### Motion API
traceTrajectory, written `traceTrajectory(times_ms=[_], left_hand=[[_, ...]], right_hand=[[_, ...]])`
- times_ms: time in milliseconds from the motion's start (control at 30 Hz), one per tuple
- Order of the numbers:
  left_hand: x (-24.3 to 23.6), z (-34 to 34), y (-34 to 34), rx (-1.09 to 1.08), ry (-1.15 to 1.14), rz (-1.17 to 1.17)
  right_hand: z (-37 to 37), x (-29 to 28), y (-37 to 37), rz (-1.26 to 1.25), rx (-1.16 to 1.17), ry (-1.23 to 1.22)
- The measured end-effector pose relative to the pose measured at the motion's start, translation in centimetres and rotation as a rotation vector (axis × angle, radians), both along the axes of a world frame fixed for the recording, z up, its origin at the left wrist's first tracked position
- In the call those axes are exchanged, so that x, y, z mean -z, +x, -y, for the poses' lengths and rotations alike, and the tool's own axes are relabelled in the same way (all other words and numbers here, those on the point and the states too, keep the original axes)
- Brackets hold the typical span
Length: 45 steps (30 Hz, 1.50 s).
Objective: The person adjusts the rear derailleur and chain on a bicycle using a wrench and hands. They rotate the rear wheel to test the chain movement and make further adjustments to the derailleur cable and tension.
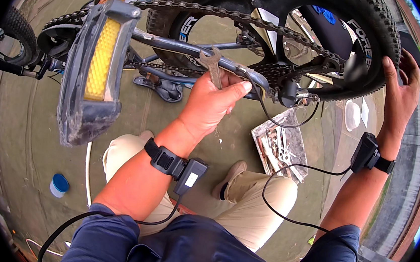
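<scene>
The view is dominated by a bicycle's rear wheel [212, 27], fitted with a black knobby tyre. A drive chain [216, 11] is stretched across its face, and a grey frame tube [177, 47] is seen in front of its lower part. Below these, a tool tray [298, 134] filled with metal tools is set on the ground.

At the tyre's right edge, the right hand [401, 91] is held without a tool, its fingers parted and its thumb at the tread. Should the wheel be spun, those fingertips could be scraped by the knobs.

By the tube, an open-ended spanner [212, 63] is gripped in the left hand [208, 100], its head pointed upward; whether the tube is also grasped cannot be told. If the grip were loosened, the spanner might be dropped, or carried into the chain while it runs. Beneath, a thin black cable [296, 126] is looped, and could be snagged by a lowered hand.
</scene>
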<state>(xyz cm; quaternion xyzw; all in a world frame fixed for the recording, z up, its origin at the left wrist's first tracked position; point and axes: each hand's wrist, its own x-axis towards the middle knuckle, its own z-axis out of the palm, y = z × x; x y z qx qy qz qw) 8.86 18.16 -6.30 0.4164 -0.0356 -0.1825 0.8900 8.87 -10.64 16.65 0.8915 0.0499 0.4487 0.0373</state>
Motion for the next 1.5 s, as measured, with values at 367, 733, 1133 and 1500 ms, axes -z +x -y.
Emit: traceTrajectory(times_ms=[367,733,1133,1500], left_hand=[[3.0,1.9,-3.1,-0.044,0.364,-0.097],[3.8,1.2,-2.0,-0.13,0.674,0.083],[4.5,1.8,-2.3,-0.029,0.768,0.078],[6.1,1.0,-5.4,0.398,1.227,0.563]], right_hand=[[-1.7,-1.7,3.4,-0.393,-0.158,0.131],[-3.3,-2.5,3.9,-0.463,-0.16,0.102],[-6.4,5.1,-4.6,0.098,-0.155,-0.013],[-10.8,10.2,-1.9,-0.255,-0.222,0.794]])
